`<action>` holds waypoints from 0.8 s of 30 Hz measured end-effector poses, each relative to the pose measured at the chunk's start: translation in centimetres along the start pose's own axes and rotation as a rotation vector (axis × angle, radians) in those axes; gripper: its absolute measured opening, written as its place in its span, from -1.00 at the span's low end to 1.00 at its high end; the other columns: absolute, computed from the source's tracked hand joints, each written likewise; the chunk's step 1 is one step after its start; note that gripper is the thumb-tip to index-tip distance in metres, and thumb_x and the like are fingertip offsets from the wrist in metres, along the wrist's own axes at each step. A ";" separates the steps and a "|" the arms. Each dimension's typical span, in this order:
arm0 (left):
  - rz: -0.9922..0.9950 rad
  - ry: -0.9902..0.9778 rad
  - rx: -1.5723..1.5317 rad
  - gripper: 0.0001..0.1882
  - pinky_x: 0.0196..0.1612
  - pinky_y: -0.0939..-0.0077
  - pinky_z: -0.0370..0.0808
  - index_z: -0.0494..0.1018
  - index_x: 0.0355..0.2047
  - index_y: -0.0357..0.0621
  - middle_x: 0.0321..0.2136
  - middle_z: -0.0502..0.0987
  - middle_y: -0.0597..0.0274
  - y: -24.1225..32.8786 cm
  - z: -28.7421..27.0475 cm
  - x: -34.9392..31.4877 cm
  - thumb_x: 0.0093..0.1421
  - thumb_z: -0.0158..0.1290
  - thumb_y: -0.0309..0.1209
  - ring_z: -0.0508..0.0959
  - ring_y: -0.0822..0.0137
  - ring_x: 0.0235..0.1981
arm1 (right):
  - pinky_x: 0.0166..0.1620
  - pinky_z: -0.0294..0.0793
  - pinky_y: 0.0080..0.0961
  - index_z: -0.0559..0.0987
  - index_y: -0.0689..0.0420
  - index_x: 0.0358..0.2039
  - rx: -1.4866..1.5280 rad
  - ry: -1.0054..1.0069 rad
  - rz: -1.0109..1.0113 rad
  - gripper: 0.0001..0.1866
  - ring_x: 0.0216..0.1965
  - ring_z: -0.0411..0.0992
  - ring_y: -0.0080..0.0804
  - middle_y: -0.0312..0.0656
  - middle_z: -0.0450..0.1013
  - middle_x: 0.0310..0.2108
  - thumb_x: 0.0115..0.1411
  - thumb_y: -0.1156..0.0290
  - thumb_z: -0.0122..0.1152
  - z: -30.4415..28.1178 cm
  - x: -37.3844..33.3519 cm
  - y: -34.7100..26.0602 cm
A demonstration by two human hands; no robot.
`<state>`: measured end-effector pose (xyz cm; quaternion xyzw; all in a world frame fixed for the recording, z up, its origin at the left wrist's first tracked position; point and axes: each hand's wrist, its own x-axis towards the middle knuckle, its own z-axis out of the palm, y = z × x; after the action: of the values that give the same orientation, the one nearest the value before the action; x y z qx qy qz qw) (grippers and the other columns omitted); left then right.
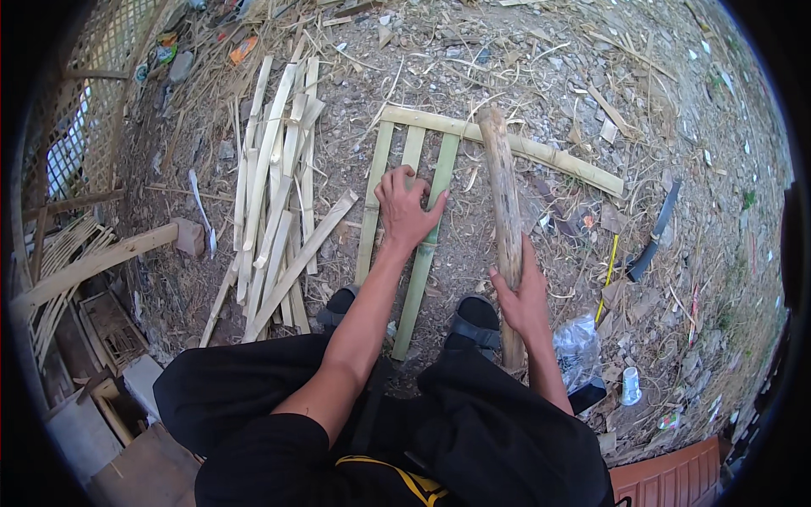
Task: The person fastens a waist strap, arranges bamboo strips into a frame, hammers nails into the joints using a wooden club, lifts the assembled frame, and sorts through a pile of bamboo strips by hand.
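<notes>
My left hand (405,207) is over a row of bamboo slats on the ground, fingers spread and bent, with the thumb at the green right slat (420,262). Its fingers lie over the middle slat (412,148), whose lower part is hidden by my hand and forearm. The left slat (372,203) runs down beside them. Across their far ends lies a longer bamboo strip (549,158), stretching to the right. My right hand (524,291) is wrapped around a thick round wooden stick (503,194), whose far end overlaps the long strip.
Loose bamboo strips (274,186) are heaped at the left. A dark curved blade (657,232) and a yellow stick (608,279) lie to the right. Nearer are a clear plastic bag (576,351), a white cup (630,386) and timber (101,264) at the left. Shavings litter the ground.
</notes>
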<state>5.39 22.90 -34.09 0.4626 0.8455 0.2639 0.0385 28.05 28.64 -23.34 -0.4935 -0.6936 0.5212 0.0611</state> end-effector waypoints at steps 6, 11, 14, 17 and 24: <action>0.027 0.044 0.025 -0.67 0.13 0.02 0.12 0.54 -0.42 -0.15 -0.06 0.36 0.01 -0.4 0.9 -0.6 0.10 0.27 -0.12 0.27 0.01 0.07 | 0.07 0.48 -0.13 0.13 0.23 0.38 0.012 0.001 -0.028 -0.21 0.01 0.52 0.24 0.30 0.51 -0.04 0.18 0.44 0.24 0.6 0.1 0.4; 0.039 0.032 0.019 -0.66 0.12 0.03 0.10 0.54 -0.41 -0.16 -0.04 0.35 0.01 -0.6 0.8 -0.7 0.13 0.27 -0.12 0.25 0.01 0.08 | 0.07 0.48 -0.13 0.12 0.18 0.40 0.006 -0.004 -0.067 -0.20 0.03 0.51 0.24 0.30 0.50 -0.02 0.18 0.44 0.24 0.9 0.2 0.6; 0.040 0.027 0.033 -0.65 0.12 0.02 0.09 0.54 -0.41 -0.16 -0.05 0.35 0.01 -0.1 0.9 -0.6 0.15 0.25 -0.10 0.25 0.01 0.08 | 0.09 0.47 -0.14 0.08 0.16 0.42 0.025 -0.012 -0.059 -0.17 0.04 0.50 0.24 0.29 0.49 0.00 0.18 0.45 0.23 0.7 0.1 0.8; 0.035 0.008 0.037 -0.65 0.12 0.00 0.08 0.55 -0.39 -0.17 -0.03 0.34 0.00 -0.2 1.0 -0.6 0.17 0.23 -0.10 0.24 0.01 0.10 | 0.11 0.46 -0.22 0.15 0.18 0.40 0.052 -0.008 -0.031 -0.18 0.06 0.53 0.07 0.22 0.49 0.04 0.17 0.40 0.28 0.9 0.1 0.7; 0.020 0.014 0.078 -0.65 0.15 -0.10 0.08 0.51 -0.36 -0.19 -0.03 0.33 -0.04 0.0 1.3 -0.7 0.20 0.16 -0.11 0.25 -0.02 0.11 | 0.15 0.44 -0.20 0.12 0.10 0.42 0.024 -0.011 -0.052 -0.15 0.11 0.50 0.07 0.22 0.47 0.08 0.16 0.44 0.28 1.1 0.1 0.8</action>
<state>6.16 22.87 -35.33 0.4706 0.8506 0.2341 0.0120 27.82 27.92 -24.50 -0.4718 -0.7000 0.5306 0.0766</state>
